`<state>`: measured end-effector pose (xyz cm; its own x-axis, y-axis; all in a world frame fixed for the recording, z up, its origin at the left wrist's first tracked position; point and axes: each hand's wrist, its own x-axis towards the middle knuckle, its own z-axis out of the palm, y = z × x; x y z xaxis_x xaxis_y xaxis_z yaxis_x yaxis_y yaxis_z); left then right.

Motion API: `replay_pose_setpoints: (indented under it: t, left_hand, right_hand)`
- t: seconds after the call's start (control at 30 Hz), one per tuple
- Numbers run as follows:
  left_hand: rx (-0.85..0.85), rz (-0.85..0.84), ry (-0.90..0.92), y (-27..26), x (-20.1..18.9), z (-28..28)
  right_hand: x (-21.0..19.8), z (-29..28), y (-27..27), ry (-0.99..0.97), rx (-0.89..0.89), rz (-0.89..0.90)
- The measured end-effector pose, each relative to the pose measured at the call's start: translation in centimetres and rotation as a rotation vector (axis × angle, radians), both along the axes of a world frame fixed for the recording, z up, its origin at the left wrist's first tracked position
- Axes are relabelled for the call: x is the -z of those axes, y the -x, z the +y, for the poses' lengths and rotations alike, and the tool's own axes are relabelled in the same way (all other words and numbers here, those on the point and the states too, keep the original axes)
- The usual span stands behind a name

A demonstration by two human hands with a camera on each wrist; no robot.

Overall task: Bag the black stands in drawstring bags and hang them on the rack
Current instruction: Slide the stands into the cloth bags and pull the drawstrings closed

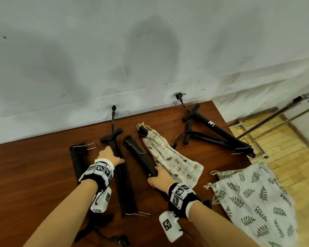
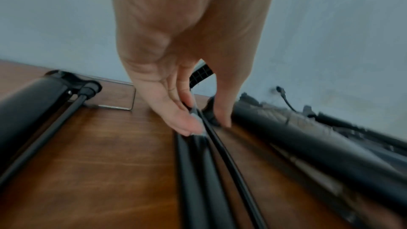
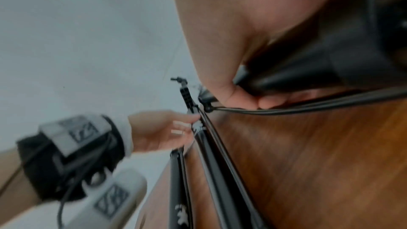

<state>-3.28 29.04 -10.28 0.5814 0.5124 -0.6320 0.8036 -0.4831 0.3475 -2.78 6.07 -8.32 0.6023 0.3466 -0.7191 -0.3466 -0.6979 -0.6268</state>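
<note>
Several folded black stands lie on the brown table (image 1: 34,175). My left hand (image 1: 112,154) (image 2: 209,124) pinches the long thin stand (image 1: 121,177) (image 2: 198,171) near its T-shaped head, fingers on one side and thumb on the other. My right hand (image 1: 159,177) (image 3: 253,93) grips the near end of a shorter, thicker stand (image 1: 141,155) (image 3: 297,65) that lies diagonally. Right of it lies an animal-print drawstring bag (image 1: 173,161) with a stand's black end sticking out of its tied mouth. A leaf-print bag (image 1: 248,193) lies flat at the table's right edge.
Another folded stand (image 1: 78,161) lies left of my left hand. Two more stands (image 1: 214,129) with gooseneck arms sit at the back right. A metal rack frame (image 1: 257,143) stands past the table's right edge, over a wooden floor. The grey wall (image 1: 150,50) runs behind the table.
</note>
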Motion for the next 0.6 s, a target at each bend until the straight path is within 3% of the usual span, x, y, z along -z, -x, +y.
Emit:
replay_pose_setpoints:
  t: [0.23, 0.43, 0.5, 0.6]
  left_hand:
    - [0.222, 0.245, -0.056, 0.6, 0.2, -2.4]
    - [0.488, 0.157, -0.083, -2.9, -4.9, -6.3]
    - [0.527, 0.024, 0.104, -4.5, -8.1, -9.6]
    - [0.431, -0.030, 0.733, -4.5, -12.4, -16.4]
  right_hand:
    - [-5.9, -4.1, -2.5, -0.255, 0.335, -0.056]
    - [-9.4, -8.6, -3.4, -0.648, 0.519, 0.064]
    - [-10.8, -10.4, -3.8, -0.826, 0.563, 0.106]
    - [-12.9, -13.1, -4.4, -0.988, 0.622, 0.107]
